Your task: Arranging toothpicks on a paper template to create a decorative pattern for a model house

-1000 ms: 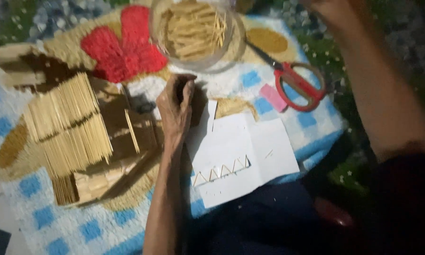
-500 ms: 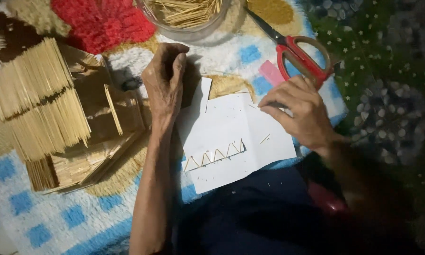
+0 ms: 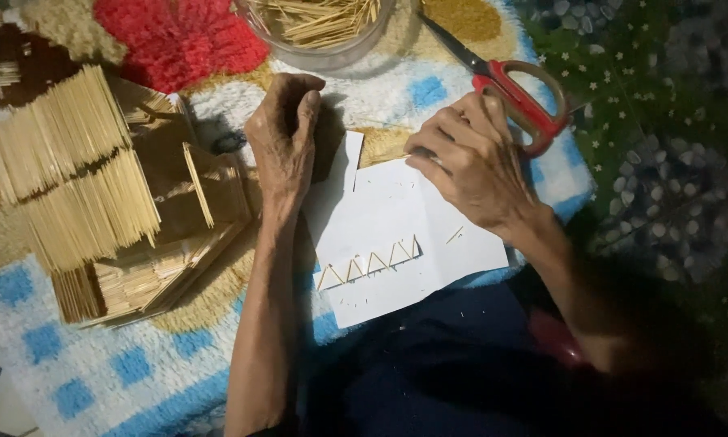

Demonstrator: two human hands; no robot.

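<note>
My left hand lies curled, palm down, at the top left corner of a white paper sheet, between the sheet and a small house built of thin wooden sticks. My right hand rests on the sheet's top right part with fingers bent; whether it pinches a stick I cannot tell. A row of little stick triangles lies on the paper below both hands. One loose stick piece lies near my right wrist.
Red-handled scissors lie just beyond my right hand. A clear bowl of sticks stands at the top, beside a red woolly piece. All rest on a blue-and-white checked cloth. Dark floral fabric lies to the right.
My right arm came down from the top of the view and its hand settled on the paper's upper right. The left hand stayed in place; the view shifted closer.
</note>
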